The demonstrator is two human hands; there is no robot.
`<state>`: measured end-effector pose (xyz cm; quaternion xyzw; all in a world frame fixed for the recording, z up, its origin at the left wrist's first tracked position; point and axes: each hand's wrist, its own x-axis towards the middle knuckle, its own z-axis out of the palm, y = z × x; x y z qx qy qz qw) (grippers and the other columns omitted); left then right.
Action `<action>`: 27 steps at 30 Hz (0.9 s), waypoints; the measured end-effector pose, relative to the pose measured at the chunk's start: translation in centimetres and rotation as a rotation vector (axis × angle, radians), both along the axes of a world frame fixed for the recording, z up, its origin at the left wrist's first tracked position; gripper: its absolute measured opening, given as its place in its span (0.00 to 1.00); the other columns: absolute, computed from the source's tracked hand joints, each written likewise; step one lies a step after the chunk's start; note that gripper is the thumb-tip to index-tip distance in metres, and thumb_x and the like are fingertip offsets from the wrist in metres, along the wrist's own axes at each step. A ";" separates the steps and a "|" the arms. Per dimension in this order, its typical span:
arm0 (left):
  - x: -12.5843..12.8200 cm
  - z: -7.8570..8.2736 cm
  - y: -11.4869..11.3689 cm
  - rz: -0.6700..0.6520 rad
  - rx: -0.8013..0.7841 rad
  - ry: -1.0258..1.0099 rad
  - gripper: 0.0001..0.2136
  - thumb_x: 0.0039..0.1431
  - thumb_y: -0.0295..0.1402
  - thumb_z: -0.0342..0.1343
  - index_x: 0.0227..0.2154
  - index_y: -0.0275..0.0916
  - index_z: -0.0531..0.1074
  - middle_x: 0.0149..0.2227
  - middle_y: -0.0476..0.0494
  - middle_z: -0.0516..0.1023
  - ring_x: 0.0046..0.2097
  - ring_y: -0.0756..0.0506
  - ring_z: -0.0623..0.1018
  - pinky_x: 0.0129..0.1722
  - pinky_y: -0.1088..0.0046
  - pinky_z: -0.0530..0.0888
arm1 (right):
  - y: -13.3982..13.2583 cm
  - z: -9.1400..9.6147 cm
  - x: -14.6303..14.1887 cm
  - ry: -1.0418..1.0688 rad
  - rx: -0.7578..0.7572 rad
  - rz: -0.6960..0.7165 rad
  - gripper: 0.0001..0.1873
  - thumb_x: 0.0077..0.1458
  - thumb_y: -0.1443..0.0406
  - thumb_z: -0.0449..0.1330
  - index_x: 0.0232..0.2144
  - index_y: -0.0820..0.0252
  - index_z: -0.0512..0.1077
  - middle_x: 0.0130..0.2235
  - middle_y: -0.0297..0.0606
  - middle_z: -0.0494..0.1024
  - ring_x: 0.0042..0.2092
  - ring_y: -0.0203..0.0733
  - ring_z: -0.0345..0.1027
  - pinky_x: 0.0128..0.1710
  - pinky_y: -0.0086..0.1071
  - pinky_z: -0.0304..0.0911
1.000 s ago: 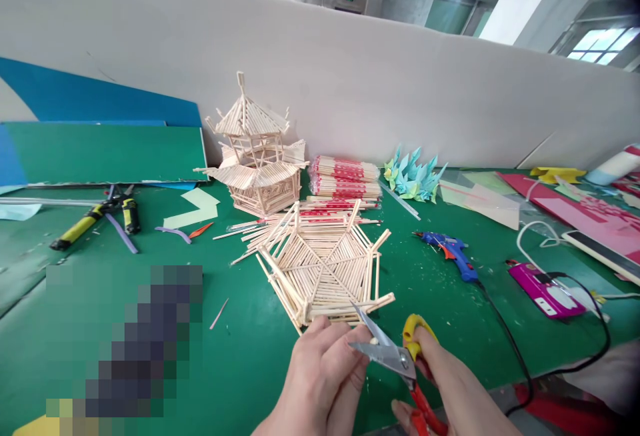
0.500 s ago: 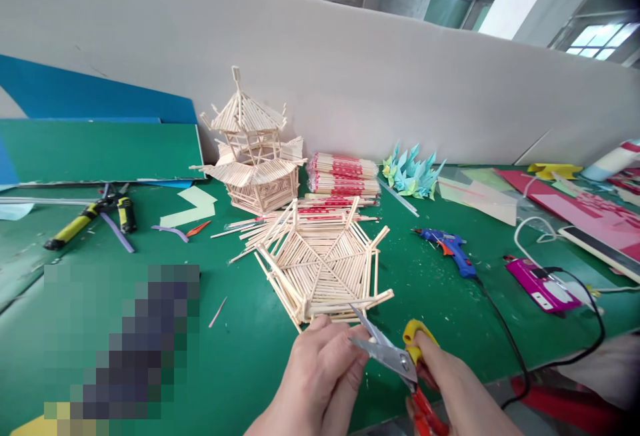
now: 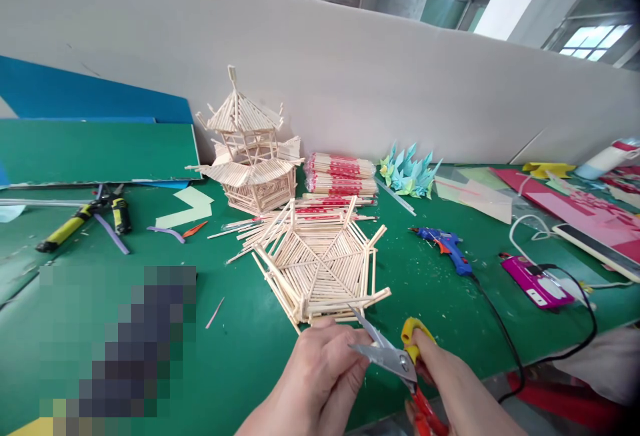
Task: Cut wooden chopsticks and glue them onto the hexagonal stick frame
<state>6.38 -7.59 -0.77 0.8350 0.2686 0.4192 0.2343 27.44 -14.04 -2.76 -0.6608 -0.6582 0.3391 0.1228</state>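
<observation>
Scissors (image 3: pixel 404 360) with yellow and red handles are in my right hand (image 3: pixel 445 369), its fingers wrapped through the loops. Their blades are parted and point left, beside the fingertips of my left hand (image 3: pixel 320 366). Those fingers are closed on a thin stick, mostly hidden; only a pale tip seems to show between the blades. Just beyond my hands lies a six-sided frame of wooden sticks (image 3: pixel 320 269), with upturned corner pieces. Behind it on the left stands a two-tiered stick pagoda (image 3: pixel 255 176).
Red-banded stick bundles (image 3: pixel 340 173) and a blue paper ornament (image 3: pixel 409 173) sit at the back. To the right are a blue glue gun (image 3: pixel 450 246) and a magenta power box (image 3: pixel 537 283) with cords. Pliers (image 3: pixel 80 219) and paper pieces (image 3: pixel 185 208) lie left.
The view has shifted slightly, so the table things sit a little further left. My hands and the parted scissors keep nearly the same position.
</observation>
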 end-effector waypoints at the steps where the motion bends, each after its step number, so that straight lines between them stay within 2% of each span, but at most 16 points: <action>1: 0.1 -0.3 -0.1 0.025 0.007 0.008 0.10 0.62 0.24 0.43 0.40 0.41 0.66 0.31 0.46 0.77 0.32 0.48 0.76 0.33 0.74 0.71 | 0.1 0.3 -0.3 0.020 0.006 -0.016 0.34 0.43 0.63 0.60 0.55 0.66 0.61 0.48 0.51 0.74 0.50 0.52 0.68 0.48 0.33 0.63; 5: 0.5 -1.6 -0.1 0.110 0.063 -0.055 0.09 0.58 0.22 0.46 0.39 0.38 0.66 0.27 0.46 0.75 0.29 0.47 0.75 0.30 0.72 0.70 | 0.8 0.5 -1.1 0.013 0.000 -0.033 0.31 0.42 0.67 0.58 0.51 0.66 0.62 0.44 0.50 0.76 0.46 0.49 0.71 0.45 0.31 0.65; 9: 0.6 -1.8 0.3 0.050 0.059 -0.106 0.08 0.58 0.23 0.45 0.37 0.38 0.67 0.25 0.45 0.73 0.26 0.48 0.72 0.27 0.73 0.68 | 0.7 -1.0 -0.7 -0.117 0.056 0.010 0.33 0.46 0.63 0.57 0.54 0.70 0.58 0.48 0.55 0.73 0.47 0.50 0.70 0.44 0.34 0.66; 11: 0.4 -1.5 0.6 -0.010 -0.008 -0.115 0.09 0.59 0.23 0.45 0.37 0.39 0.67 0.27 0.46 0.74 0.27 0.48 0.72 0.29 0.74 0.68 | 0.4 -1.7 -0.2 -0.172 0.117 0.035 0.37 0.47 0.60 0.57 0.57 0.72 0.54 0.51 0.58 0.70 0.50 0.53 0.67 0.46 0.36 0.66; 14: 0.0 -0.7 0.9 -0.101 -0.127 -0.139 0.10 0.57 0.20 0.47 0.37 0.40 0.67 0.28 0.47 0.75 0.29 0.49 0.72 0.30 0.77 0.68 | 0.2 -1.8 0.2 -0.164 0.180 0.060 0.37 0.49 0.59 0.56 0.58 0.73 0.54 0.52 0.58 0.70 0.49 0.54 0.68 0.45 0.36 0.67; 17: -0.1 -0.1 1.2 -0.165 -0.203 -0.146 0.11 0.56 0.18 0.47 0.35 0.39 0.69 0.28 0.47 0.75 0.29 0.50 0.72 0.30 0.78 0.68 | 0.6 -0.9 0.1 -0.117 0.170 0.067 0.35 0.46 0.63 0.58 0.56 0.71 0.57 0.47 0.54 0.74 0.45 0.51 0.71 0.42 0.34 0.68; 21: 0.0 0.2 1.5 -0.176 -0.266 -0.155 0.11 0.57 0.19 0.47 0.35 0.39 0.71 0.28 0.47 0.75 0.30 0.50 0.73 0.31 0.79 0.68 | 1.3 -0.1 -0.4 -0.035 0.123 0.066 0.31 0.42 0.69 0.58 0.52 0.65 0.60 0.40 0.47 0.77 0.40 0.46 0.73 0.38 0.29 0.69; 24: -0.1 0.2 1.7 -0.189 -0.356 -0.173 0.11 0.58 0.20 0.47 0.35 0.39 0.73 0.29 0.46 0.76 0.31 0.50 0.73 0.32 0.80 0.67 | 1.4 -0.6 -0.3 -0.060 0.150 0.083 0.28 0.46 0.66 0.58 0.51 0.64 0.61 0.39 0.48 0.77 0.39 0.47 0.73 0.37 0.31 0.70; 27: -0.4 0.3 1.8 -0.274 -0.531 -0.181 0.10 0.60 0.26 0.47 0.34 0.38 0.74 0.27 0.46 0.74 0.29 0.50 0.71 0.31 0.79 0.66 | 1.1 -1.4 0.3 -0.165 0.236 0.141 0.37 0.49 0.59 0.58 0.58 0.67 0.53 0.46 0.55 0.74 0.44 0.52 0.72 0.40 0.36 0.70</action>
